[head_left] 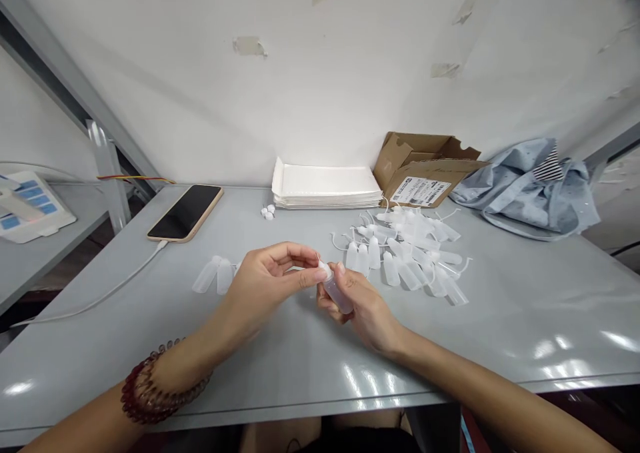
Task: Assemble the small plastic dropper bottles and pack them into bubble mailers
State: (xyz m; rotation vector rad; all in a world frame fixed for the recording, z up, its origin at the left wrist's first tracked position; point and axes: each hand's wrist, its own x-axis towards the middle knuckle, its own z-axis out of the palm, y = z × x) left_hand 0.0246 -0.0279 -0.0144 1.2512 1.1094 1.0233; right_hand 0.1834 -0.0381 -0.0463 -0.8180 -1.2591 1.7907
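Note:
A small translucent squeeze bottle (340, 297) is tilted above the middle of the grey table, its white top (325, 270) pointing up and left. Wrapped around its body are the fingers of my right hand (367, 310), with the thumb near the neck. My left hand (273, 276) pinches the white top between thumb and fingertips; whether that is a cap or a nozzle cannot be made out. Right of my hands lies a loose pile of similar bottles (410, 243), several with thin bent tubes. A few more bottles (206, 275) lie left, partly hidden behind my left hand.
White tray-like sheets (327, 185) are stacked against the wall, beside an open cardboard box (425, 170). Small white caps (269, 212) sit near the stack. A phone (186, 213) with a charging cable (107, 303) lies left. Blue cloth (525, 190) is bunched at the right.

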